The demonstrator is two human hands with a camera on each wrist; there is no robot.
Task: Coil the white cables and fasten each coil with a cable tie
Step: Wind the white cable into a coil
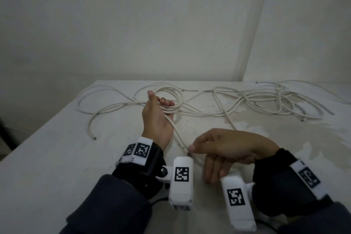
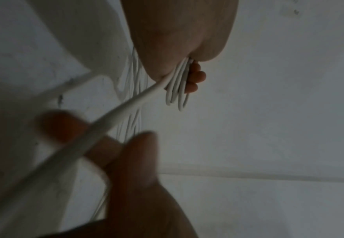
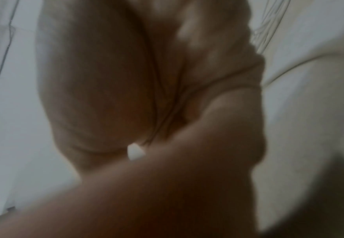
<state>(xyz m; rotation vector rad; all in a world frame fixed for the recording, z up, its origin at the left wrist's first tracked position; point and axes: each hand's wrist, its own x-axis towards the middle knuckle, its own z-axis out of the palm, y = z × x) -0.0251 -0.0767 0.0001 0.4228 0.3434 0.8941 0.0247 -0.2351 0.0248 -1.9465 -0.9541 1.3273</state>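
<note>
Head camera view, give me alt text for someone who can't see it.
A left hand grips a half-wound coil of white cable over a pale table, while the right hand pinches the strand running from it. More loose cable sprawls behind.

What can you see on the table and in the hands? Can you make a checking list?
Surface: pale table with faint stains on the right side.
Job's things: a coil of white cable held in the left hand; no cable tie seen.
Clutter: nothing seen.
Grippers: left hand grips the coil's loops; right hand pinches the strand leading to the coil.
Cables: loose white cable sprawls across the back of the table; one free end lies at the left.
Surroundings: bare pale walls meeting at a corner.
</note>
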